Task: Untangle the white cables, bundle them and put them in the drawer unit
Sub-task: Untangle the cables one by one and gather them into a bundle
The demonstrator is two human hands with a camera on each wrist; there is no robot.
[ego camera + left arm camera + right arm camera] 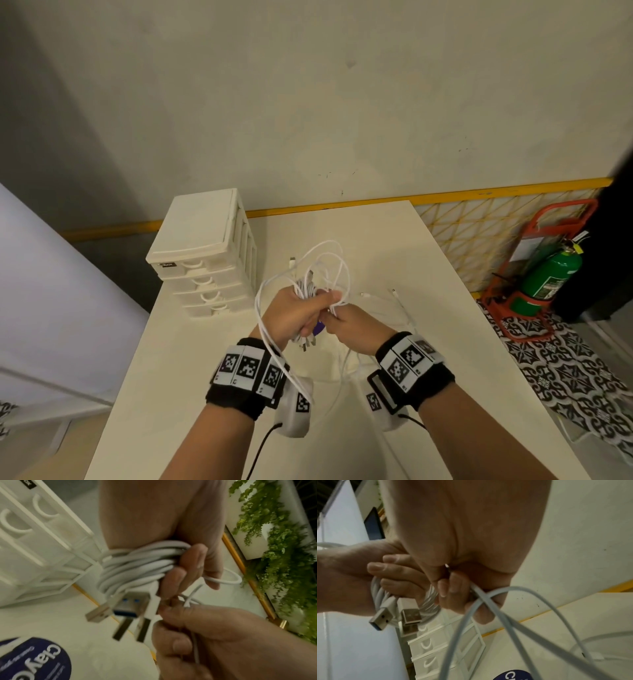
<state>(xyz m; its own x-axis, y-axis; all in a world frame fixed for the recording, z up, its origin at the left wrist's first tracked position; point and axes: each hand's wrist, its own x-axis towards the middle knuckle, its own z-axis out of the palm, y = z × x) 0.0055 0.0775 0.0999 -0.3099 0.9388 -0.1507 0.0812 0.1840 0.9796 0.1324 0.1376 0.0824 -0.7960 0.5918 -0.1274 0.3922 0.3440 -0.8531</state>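
Observation:
Above the white table (pixel 428 274), my left hand (pixel 301 311) grips a bundle of white cables (pixel 329 270), its fingers curled round the coils (pixel 137 566). Several USB plugs (pixel 126 604) hang out below that fist. Right beside it, my right hand (pixel 349 325) pinches white cable strands (pixel 489 601), which loop down toward the table. The cream drawer unit (pixel 205 253) stands at the table's back left, all its drawers shut. Loose cable ends (pixel 394 294) lie on the table to the right of my hands.
A round blue sticker (pixel 32 658) sits on the table under my hands. To the right of the table stand a green fire extinguisher (pixel 551 277) in a red stand and a yellow lattice fence (pixel 479 226). A wall runs behind the table.

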